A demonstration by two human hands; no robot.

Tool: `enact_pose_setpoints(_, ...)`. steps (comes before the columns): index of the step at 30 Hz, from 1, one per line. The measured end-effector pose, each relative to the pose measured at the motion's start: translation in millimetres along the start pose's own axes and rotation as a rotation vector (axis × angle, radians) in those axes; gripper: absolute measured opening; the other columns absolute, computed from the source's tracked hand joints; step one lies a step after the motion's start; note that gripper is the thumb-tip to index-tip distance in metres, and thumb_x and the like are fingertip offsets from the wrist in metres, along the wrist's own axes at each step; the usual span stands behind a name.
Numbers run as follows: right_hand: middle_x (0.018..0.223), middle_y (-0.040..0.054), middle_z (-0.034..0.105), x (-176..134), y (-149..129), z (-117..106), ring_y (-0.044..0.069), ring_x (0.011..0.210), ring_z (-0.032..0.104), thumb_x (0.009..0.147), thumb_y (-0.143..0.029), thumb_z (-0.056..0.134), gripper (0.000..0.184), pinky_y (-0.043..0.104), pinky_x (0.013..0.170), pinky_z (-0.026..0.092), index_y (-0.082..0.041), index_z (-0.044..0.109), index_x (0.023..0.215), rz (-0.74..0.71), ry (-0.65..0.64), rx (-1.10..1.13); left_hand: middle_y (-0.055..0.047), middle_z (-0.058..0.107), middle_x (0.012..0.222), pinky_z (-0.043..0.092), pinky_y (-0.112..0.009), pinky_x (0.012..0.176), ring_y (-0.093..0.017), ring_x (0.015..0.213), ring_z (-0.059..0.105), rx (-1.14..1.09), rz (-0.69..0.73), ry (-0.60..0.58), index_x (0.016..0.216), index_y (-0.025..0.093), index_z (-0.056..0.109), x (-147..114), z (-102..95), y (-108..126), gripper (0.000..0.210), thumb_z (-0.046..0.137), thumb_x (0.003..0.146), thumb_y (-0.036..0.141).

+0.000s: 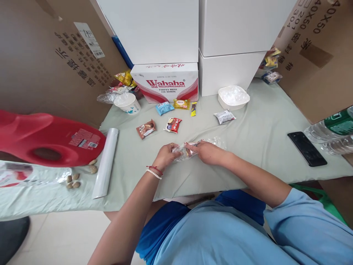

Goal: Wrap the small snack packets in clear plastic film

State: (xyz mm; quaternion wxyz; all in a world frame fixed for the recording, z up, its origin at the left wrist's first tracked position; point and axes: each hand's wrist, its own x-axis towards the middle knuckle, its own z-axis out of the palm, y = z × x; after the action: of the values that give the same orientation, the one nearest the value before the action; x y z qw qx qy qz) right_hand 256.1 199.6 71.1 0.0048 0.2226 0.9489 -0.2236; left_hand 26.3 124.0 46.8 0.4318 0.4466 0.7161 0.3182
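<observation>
A clear plastic bag (180,151) lies stretched between my hands near the table's front edge. My left hand (164,156) is closed on the bag's left end. My right hand (207,151) is closed over its middle, at a small reddish-brown snack packet (190,150) that seems to be inside the bag or under its film. Just beyond are a brown snack packet (146,129) and a red one (173,125). Farther back sit blue (164,108), yellow (181,104) and narrow yellow-and-dark (193,109) packets, with a silver-white packet (224,116) to the right.
A paper cup (128,103) and a white bowl (234,98) with clear plastic in it stand at the back, before a Wahaha carton (165,82). On the left are a red jug (52,140), a white roll (106,163) and several nuts (73,181); on the right, a phone (307,148) and bottles (331,132).
</observation>
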Motion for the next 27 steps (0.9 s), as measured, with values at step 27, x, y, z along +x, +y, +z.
enact_pose_setpoints(27, 0.094, 0.0044, 0.075, -31.2, 45.4, -7.7, 0.019, 0.082, 0.066, 0.100, -0.033, 0.059, 0.033, 0.029, 0.078, 0.050, -0.017, 0.075, 0.125, 0.366, 0.383, 0.460, -0.018, 0.059, 0.143, 0.050, -0.047, 0.109, -0.033, 0.127, 0.053, 0.728, 0.461, 0.277, 0.150, 0.018, 0.057, -38.7, 82.0, 27.9, 0.047, 0.049, 0.104, 0.024)
